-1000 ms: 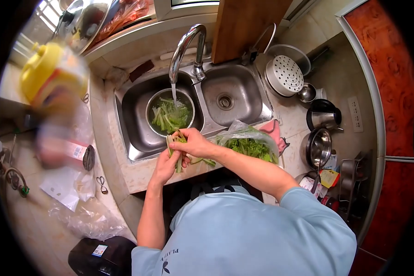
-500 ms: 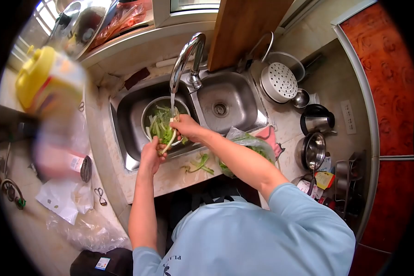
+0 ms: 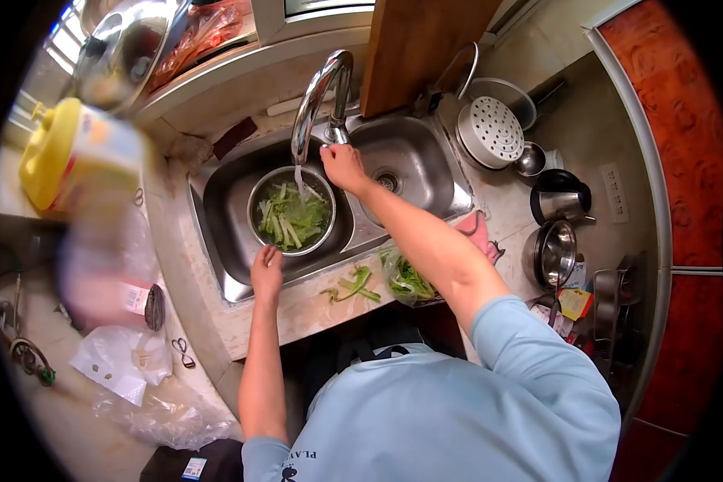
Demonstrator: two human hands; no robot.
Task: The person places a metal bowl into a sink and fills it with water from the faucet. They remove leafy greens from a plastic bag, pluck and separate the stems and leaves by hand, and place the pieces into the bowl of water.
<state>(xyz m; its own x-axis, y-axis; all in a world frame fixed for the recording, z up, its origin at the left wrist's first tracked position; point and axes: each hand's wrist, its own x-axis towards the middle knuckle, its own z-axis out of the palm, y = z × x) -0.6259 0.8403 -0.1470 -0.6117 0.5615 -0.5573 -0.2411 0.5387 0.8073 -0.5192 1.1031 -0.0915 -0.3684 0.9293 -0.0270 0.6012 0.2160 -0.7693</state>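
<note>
Water runs from the chrome faucet [image 3: 321, 88] into a metal bowl [image 3: 253, 213] in the left sink basin [image 3: 225, 225]. Pale stalks and green leaves of a vegetable [image 3: 293, 215] lie in the water in that bowl. My right hand [image 3: 344, 167] is at the faucet's base, its fingers closed at the handle, which they mostly hide. My left hand [image 3: 267, 271] hovers at the sink's front edge, just below the bowl, fingers loosely bent and apart with nothing in them.
Vegetable scraps [image 3: 353, 285] and a plastic bag of greens [image 3: 407, 277] lie on the front counter edge. A wooden board [image 3: 422, 56] leans behind the right basin [image 3: 414, 161]. A white perforated steamer [image 3: 492, 131], a kettle [image 3: 558, 197] and pans [image 3: 554, 253] stand on the right.
Both hands have left the greens, and the stalk they held is no longer in them. My right hand has moved up to the faucet handle; my left has drawn back slightly toward me.
</note>
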